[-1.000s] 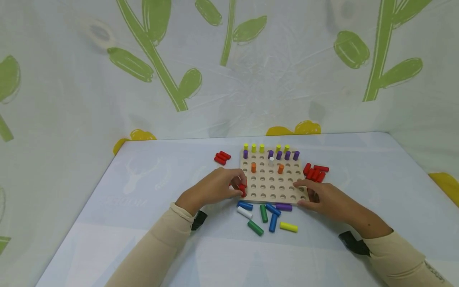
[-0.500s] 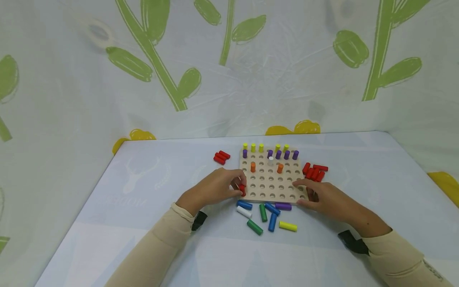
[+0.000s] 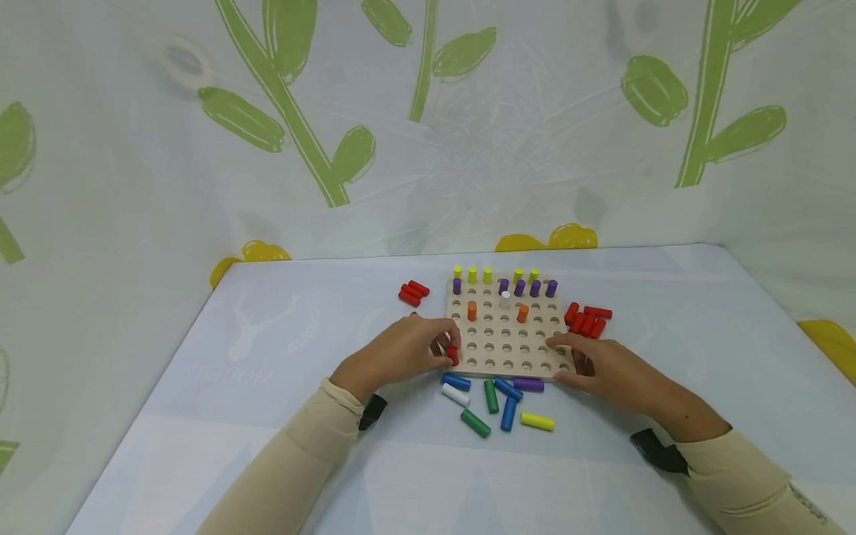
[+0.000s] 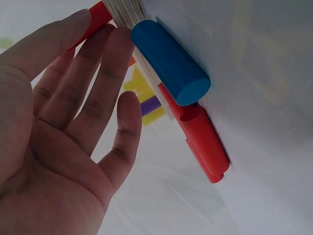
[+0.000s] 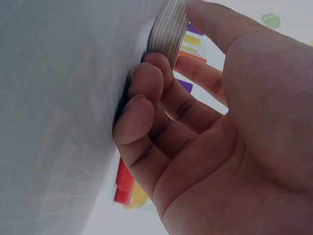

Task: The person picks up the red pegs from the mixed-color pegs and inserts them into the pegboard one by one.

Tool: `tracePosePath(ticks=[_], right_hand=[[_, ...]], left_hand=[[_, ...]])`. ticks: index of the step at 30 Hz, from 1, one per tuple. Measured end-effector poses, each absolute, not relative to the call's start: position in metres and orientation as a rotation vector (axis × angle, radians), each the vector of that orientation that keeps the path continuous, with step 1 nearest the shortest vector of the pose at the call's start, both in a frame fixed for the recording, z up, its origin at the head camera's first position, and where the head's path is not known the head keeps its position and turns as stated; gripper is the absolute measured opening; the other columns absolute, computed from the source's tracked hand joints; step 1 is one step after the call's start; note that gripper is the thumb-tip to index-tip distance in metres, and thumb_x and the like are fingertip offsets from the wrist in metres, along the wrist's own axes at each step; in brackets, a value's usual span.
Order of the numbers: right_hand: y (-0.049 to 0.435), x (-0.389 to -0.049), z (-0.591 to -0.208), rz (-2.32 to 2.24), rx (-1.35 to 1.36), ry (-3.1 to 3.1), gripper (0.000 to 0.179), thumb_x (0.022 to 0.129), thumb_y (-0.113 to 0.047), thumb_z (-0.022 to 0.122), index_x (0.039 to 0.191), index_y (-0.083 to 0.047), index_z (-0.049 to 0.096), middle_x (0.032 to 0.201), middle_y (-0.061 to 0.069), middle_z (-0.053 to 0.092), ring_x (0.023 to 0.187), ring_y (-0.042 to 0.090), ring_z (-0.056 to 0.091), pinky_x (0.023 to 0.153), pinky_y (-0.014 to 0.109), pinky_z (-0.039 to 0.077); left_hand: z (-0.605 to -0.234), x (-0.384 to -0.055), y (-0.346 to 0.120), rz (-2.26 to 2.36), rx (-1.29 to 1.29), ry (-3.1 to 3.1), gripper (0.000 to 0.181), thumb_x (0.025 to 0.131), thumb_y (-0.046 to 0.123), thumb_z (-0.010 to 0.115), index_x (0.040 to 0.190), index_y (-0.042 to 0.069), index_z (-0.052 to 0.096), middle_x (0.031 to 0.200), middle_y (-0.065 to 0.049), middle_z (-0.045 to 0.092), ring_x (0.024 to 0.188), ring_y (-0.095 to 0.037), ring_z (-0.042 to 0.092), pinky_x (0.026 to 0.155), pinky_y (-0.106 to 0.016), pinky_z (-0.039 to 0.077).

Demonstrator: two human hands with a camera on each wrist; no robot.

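Note:
A wooden pegboard (image 3: 498, 349) lies flat on the table with rows of round holes. At its front left corner my left hand (image 3: 401, 345) pinches a red peg (image 3: 453, 356) between thumb and fingertips; the left wrist view shows the same red peg (image 4: 99, 20) beside the board's edge. My right hand (image 3: 611, 371) holds the board's front right corner, thumb at the near edge and index finger over the top. In the right wrist view its other fingers (image 5: 137, 120) are curled low against the board's side. Yellow, purple, orange and white pegs stand upright in the back rows.
Loose red pegs lie left (image 3: 411, 296) and right (image 3: 586, 324) of the board. In front lie blue (image 3: 457, 383), white (image 3: 456, 395), green (image 3: 475, 423), purple (image 3: 529, 386) and yellow (image 3: 538, 422) pegs. A patterned cloth wall (image 3: 468, 186) rises behind the table.
My left hand has dipped slightly at the front left corner with the red peg still pinched. A red tip now shows behind its knuckles. My right hand keeps its place.

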State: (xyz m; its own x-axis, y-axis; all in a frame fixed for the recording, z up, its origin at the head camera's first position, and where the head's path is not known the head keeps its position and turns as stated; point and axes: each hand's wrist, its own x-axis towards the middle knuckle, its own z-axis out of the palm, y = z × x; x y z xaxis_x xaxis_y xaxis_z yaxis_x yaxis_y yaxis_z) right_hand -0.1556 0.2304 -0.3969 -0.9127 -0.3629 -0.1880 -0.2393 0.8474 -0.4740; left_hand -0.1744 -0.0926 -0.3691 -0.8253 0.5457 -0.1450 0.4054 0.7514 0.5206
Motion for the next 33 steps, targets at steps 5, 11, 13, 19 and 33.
tracePosePath(ticks=[5,11,13,19,33], right_hand=[[0.230,-0.157,-0.400,-0.664,-0.471,2.746,0.061,0.086,-0.034,0.079,0.140,-0.017,0.056,0.073,0.000,0.049,0.072,0.014,0.048,0.055,0.021,0.041],[0.230,-0.158,-0.402,-0.657,-0.475,2.745,0.061,0.086,-0.036,0.078,0.140,-0.018,0.056,0.074,-0.001,0.050,0.072,0.013,0.048,0.056,0.021,0.041],[0.230,-0.158,-0.400,-0.657,-0.469,2.753,0.061,0.086,-0.036,0.078,0.140,-0.018,0.056,0.074,0.000,0.050,0.072,0.014,0.048,0.055,0.022,0.040],[0.231,-0.156,-0.397,-0.660,-0.472,2.753,0.060,0.086,-0.034,0.078,0.139,-0.016,0.056,0.073,0.000,0.049,0.071,0.014,0.048,0.055,0.021,0.040],[0.232,-0.155,-0.395,-0.666,-0.478,2.749,0.061,0.086,-0.035,0.078,0.140,-0.017,0.056,0.074,0.000,0.050,0.072,0.014,0.048,0.055,0.022,0.040]], left_hand=[[-0.368,-0.177,-0.100,0.709,0.740,2.658,0.024,0.088,0.023,0.078,0.108,0.024,0.065,0.097,0.013,0.071,0.090,-0.006,0.064,0.082,-0.023,0.054],[-0.362,-0.184,-0.113,0.689,0.680,2.755,0.025,0.088,0.021,0.078,0.110,0.021,0.066,0.092,0.008,0.071,0.082,-0.009,0.063,0.076,-0.023,0.055],[-0.361,-0.187,-0.116,0.673,0.666,2.781,0.025,0.088,0.019,0.078,0.111,0.019,0.067,0.091,0.007,0.070,0.082,-0.011,0.062,0.076,-0.024,0.055],[-0.366,-0.191,-0.125,0.595,0.610,2.831,0.023,0.086,0.020,0.080,0.107,0.019,0.069,0.096,0.007,0.068,0.090,-0.012,0.060,0.080,-0.025,0.056],[-0.372,-0.198,-0.140,0.461,0.491,2.887,0.022,0.085,0.015,0.080,0.106,0.018,0.072,0.111,-0.001,0.065,0.099,-0.016,0.060,0.089,-0.031,0.058]])
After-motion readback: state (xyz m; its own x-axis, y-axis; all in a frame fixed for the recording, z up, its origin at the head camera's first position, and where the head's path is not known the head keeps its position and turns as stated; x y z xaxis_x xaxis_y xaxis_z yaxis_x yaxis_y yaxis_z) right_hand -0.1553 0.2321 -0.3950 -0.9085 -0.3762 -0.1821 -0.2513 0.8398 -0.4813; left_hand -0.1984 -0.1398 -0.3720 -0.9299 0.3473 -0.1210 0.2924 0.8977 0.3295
